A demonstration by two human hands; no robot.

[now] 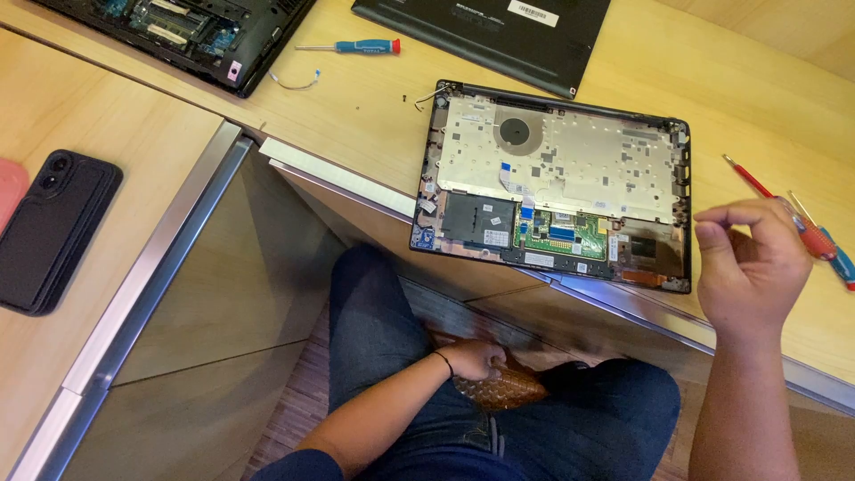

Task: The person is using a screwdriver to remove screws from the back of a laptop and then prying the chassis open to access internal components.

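Observation:
An opened laptop base point(552, 183) lies on the wooden desk point(356, 116), its silver inner plate, round fan opening and green circuit board exposed. My right hand point(751, 267) hovers just right of it, fingers loosely curled, holding nothing I can see. A red-handled screwdriver point(784, 209) lies right behind that hand, with a blue-handled one point(837, 254) beside it. My left hand point(472, 359) is down below the desk edge between my knees, resting on a brown woven thing point(508, 390).
A second opened laptop point(178, 31) sits at the far left, a black laptop cover point(485, 31) at the top. A blue screwdriver with red tip point(356, 45) lies between them. A black phone point(53, 230) rests on the left desk. A small screw point(403, 97) lies loose.

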